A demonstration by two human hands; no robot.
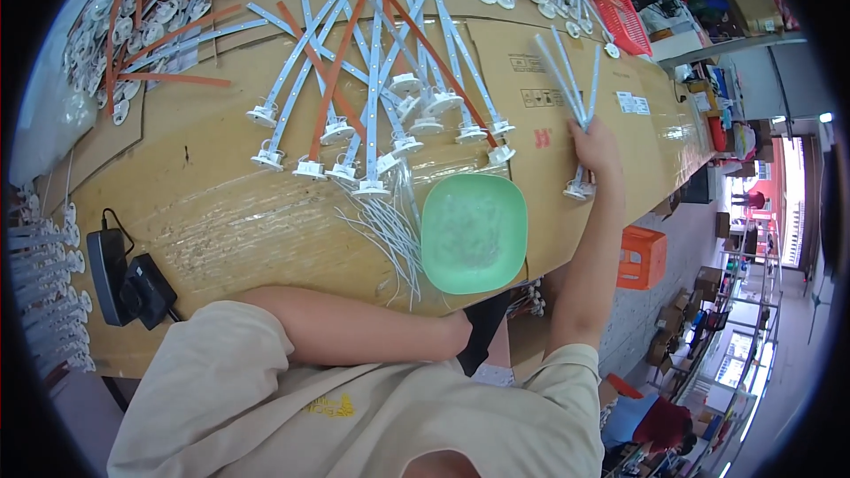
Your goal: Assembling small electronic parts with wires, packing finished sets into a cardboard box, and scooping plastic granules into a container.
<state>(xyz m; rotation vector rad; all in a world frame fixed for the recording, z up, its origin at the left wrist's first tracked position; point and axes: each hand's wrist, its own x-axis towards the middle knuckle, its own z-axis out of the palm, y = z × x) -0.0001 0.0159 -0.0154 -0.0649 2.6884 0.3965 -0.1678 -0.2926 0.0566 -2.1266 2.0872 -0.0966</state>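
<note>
Right hand [599, 149] near table [221, 235]'s right edge, fingers closed around pale strips [592, 86]; left hand hidden, finger state can't tell. Green tray [474, 235] at near edge.

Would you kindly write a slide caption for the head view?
The right hand grips several pale strips at a cardboard-covered table, with a green tray nearby.

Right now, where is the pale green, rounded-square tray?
In the head view, the pale green tray sits just right of centre on the brown table, immediately right of thin white wires.
</note>
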